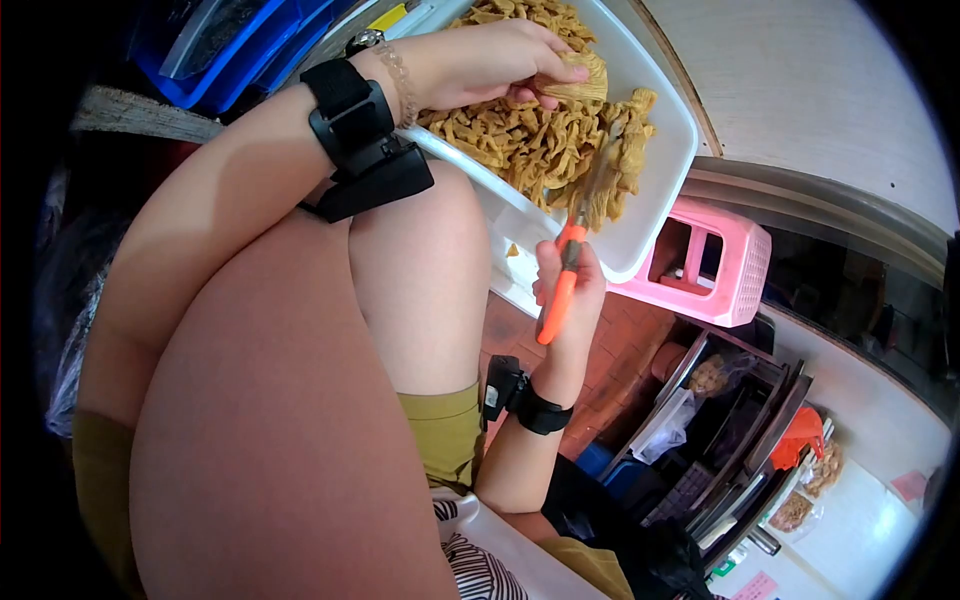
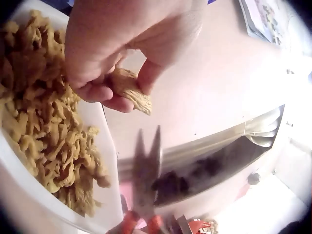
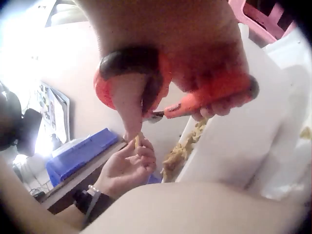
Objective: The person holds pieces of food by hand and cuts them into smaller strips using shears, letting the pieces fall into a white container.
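My left hand [image 1: 490, 65] pinches a yellow-brown, ridged strip of food [image 2: 129, 90] between thumb and fingers, above a white tub [image 1: 683, 150]. Inside the tub lies a heap of similar cut pieces [image 1: 525, 150]. Scissors with orange handles [image 1: 560, 305] are in my right hand [image 1: 588, 285], thumb through one loop and fingers around the other handle. In the left wrist view the scissor blades [image 2: 146, 165] stand apart, their tips just below the held strip. From the head view, the blades overlap a longer piece [image 1: 632, 150] at the heap's near side.
A pink plastic stool [image 1: 745, 280] stands beside the tub. Blue bins [image 1: 185, 85] are at the upper left. My bare knee [image 1: 420, 260] is close to the tub's near edge. Farther right are a cluttered rack [image 1: 700, 440] and red floor tiles [image 1: 625, 335].
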Available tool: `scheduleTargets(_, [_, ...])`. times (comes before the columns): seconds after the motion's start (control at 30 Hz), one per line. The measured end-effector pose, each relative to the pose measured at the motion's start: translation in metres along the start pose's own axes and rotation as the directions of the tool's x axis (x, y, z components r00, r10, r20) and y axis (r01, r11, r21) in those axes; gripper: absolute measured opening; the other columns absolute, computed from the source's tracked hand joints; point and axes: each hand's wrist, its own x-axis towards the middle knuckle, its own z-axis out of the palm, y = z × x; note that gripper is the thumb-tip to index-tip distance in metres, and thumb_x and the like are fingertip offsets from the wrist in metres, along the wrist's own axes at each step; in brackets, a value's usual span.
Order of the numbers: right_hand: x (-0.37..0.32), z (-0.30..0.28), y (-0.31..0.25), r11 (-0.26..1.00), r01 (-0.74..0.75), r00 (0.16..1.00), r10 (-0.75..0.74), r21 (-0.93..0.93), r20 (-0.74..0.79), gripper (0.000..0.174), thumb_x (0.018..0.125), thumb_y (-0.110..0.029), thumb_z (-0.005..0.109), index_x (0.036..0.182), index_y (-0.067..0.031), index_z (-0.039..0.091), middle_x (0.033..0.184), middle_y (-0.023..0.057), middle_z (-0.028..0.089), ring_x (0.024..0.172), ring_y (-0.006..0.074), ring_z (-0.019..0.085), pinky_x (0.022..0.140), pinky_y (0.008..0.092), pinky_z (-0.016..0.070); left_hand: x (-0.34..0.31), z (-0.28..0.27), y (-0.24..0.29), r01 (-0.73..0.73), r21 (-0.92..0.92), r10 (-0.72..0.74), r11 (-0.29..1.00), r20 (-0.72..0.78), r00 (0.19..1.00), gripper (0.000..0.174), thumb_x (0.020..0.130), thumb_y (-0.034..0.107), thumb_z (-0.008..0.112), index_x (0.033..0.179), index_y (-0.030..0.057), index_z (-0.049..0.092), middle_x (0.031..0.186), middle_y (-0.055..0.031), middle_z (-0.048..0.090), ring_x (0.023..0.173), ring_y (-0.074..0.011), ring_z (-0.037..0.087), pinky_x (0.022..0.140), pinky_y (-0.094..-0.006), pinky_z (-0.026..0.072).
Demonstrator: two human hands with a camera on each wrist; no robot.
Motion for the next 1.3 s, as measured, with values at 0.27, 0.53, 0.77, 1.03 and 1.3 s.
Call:
scheduleTargets(0.27, [-0.003, 0.006, 0.000, 0.991, -0.023, 1.000, 0.026, -0.134, 0.018, 0.039, 0.074, -0.030, 0.078, 0.069, -0.0079, 0.047, 0.063, -0.0056, 0.045, 0.059, 0.0051, 0.037, 0.053, 0.0198, 0.0322, -0.001, 0.003, 0.000, 0.055, -0.008, -0.055, 0.998, 0.029, 0.998, 0.032, 0.090, 0.027, 0.058, 0.111, 0.0026, 0.055, 0.098, -0.0025, 0.061, 0.077, -0.0068, 0.059, 0.064, -0.0159, 0.0406])
scheduleTargets(0.53, [-0.004, 0.003, 0.002, 0.992, -0.020, 0.999, 0.025, -0.122, 0.038, 0.038, 0.074, -0.029, 0.078, 0.070, -0.0072, 0.047, 0.063, -0.0052, 0.044, 0.060, 0.0058, 0.036, 0.054, 0.0204, 0.0315, 0.000, 0.002, -0.002, 0.030, 0.004, -0.030, 1.000, 0.032, 0.999, 0.032, 0.089, 0.026, 0.059, 0.109, 0.0016, 0.056, 0.095, -0.0020, 0.061, 0.074, -0.0066, 0.059, 0.062, -0.0168, 0.0406])
scheduleTargets(0.77, [-0.002, 0.007, -0.004, 0.987, 0.005, 0.999, 0.003, -0.159, 0.050, 0.040, 0.075, -0.030, 0.077, 0.071, -0.0059, 0.046, 0.063, -0.0042, 0.042, 0.061, 0.0074, 0.036, 0.055, 0.0214, 0.0320, -0.005, 0.008, 0.000, 0.048, 0.223, -0.087, 0.974, 0.170, 0.982, 0.020, 0.085, 0.024, 0.064, 0.094, 0.0057, 0.060, 0.078, 0.0018, 0.058, 0.068, -0.0040, 0.052, 0.057, -0.0180, 0.0413])
scheduleTargets(1.03, [0.002, 0.015, -0.004, 1.000, 0.002, 0.998, -0.002, -0.003, 0.069, 0.042, 0.076, -0.030, 0.077, 0.068, -0.0075, 0.043, 0.063, -0.0055, 0.040, 0.059, 0.0054, 0.034, 0.053, 0.0201, 0.0302, -0.006, 0.011, 0.004, 0.027, 0.182, -0.055, 0.983, 0.154, 0.986, 0.021, 0.083, 0.021, 0.067, 0.094, 0.0040, 0.061, 0.076, 0.0031, 0.058, 0.067, -0.0036, 0.053, 0.062, -0.0176, 0.0441])
scheduleTargets(1.3, [-0.001, 0.017, -0.008, 0.996, 0.010, 0.999, -0.014, -0.092, -0.032, 0.045, 0.074, -0.028, 0.079, 0.063, -0.0098, 0.039, 0.060, -0.0071, 0.038, 0.056, 0.0039, 0.032, 0.051, 0.0189, 0.0283, 0.001, 0.005, 0.002, 0.018, 0.163, -0.033, 0.986, 0.087, 0.996, 0.027, 0.082, 0.020, 0.068, 0.099, 0.0012, 0.063, 0.081, -0.0010, 0.063, 0.068, -0.0054, 0.057, 0.060, -0.0194, 0.0456])
